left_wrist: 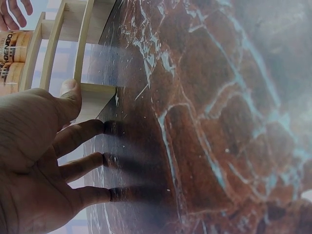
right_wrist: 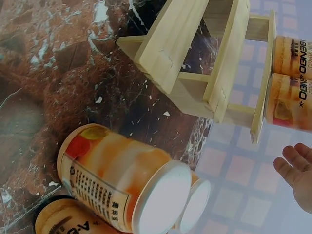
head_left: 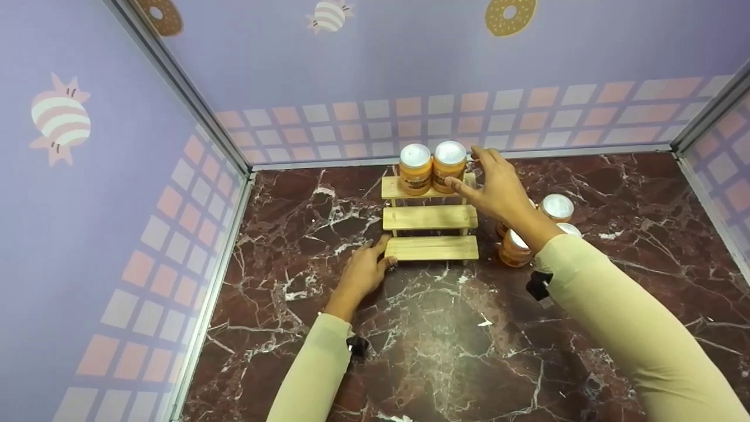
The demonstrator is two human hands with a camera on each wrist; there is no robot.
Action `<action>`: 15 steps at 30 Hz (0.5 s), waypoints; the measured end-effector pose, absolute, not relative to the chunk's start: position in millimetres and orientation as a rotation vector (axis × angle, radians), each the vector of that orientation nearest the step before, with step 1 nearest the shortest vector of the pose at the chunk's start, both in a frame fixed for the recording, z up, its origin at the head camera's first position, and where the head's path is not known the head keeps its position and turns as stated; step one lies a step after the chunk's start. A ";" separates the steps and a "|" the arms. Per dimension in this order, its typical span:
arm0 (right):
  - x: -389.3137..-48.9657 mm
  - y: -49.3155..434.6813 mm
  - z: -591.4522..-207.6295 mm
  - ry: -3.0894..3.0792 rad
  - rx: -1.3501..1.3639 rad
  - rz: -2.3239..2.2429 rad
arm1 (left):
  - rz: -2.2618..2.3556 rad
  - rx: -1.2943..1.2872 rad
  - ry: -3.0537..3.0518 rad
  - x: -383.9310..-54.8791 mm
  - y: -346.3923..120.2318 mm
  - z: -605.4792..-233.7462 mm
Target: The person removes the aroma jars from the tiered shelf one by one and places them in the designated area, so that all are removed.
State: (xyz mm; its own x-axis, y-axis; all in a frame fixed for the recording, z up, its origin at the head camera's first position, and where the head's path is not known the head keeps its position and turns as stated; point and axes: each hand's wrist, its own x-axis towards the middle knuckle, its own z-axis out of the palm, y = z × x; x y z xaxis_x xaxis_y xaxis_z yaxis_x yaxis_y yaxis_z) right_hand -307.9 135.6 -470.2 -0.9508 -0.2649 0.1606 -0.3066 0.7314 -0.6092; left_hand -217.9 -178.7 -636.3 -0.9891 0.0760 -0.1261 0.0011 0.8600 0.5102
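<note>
A three-step wooden display stand stands on the marbled table. On its top step are two orange jars with white lids, a left jar and a right jar, side by side. My right hand is at the right jar, thumb and fingers spread apart; the right wrist view shows its fingertips off the jar. At the left end of the bottom step rests my left hand. Its thumb touches the step's edge, while its other fingers reach down to the tabletop, spread and nearly straight.
Several more jars stand to the right of the stand, partly hidden under my right forearm; one jar is nearest the stand. A patterned purple back wall rises behind the stand, with a side wall at left.
</note>
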 end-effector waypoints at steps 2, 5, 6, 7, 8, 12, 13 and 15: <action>-309.0 133.8 -470.4 -2.858 0.469 1.035 | 0.801 0.065 2.894 -213.2 -174.5 -624.7; -310.6 130.8 -471.2 -2.863 0.451 1.060 | 0.824 0.050 2.877 -209.4 -170.8 -615.1; -311.1 129.9 -471.2 -2.863 0.451 1.065 | 0.811 0.048 2.875 -210.9 -171.2 -616.9; -311.7 128.9 -471.3 -2.862 0.452 1.067 | 0.797 0.052 2.883 -213.5 -172.8 -623.6; -312.2 128.0 -471.2 -2.862 0.452 1.072 | 0.794 0.044 2.869 -215.6 -173.9 -625.9; -314.7 123.6 -470.3 -2.872 0.452 1.068 | 0.732 0.068 2.895 -224.6 -181.2 -648.6; -315.3 122.5 -470.2 -2.874 0.449 1.070 | 0.724 0.069 2.895 -224.6 -181.8 -648.7; -316.5 120.2 -470.2 -2.879 0.443 1.076 | 0.724 0.071 2.894 -224.4 -183.2 -649.4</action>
State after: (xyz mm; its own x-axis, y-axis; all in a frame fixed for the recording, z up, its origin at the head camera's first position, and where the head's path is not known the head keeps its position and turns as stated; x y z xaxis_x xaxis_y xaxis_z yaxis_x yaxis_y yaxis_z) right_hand -316.5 120.2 -470.2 -0.9586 -0.2518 0.1326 -0.2770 0.7191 -0.6373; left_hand -224.4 -183.2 -649.4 -0.9865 0.0841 -0.1408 0.0079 0.8819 0.4713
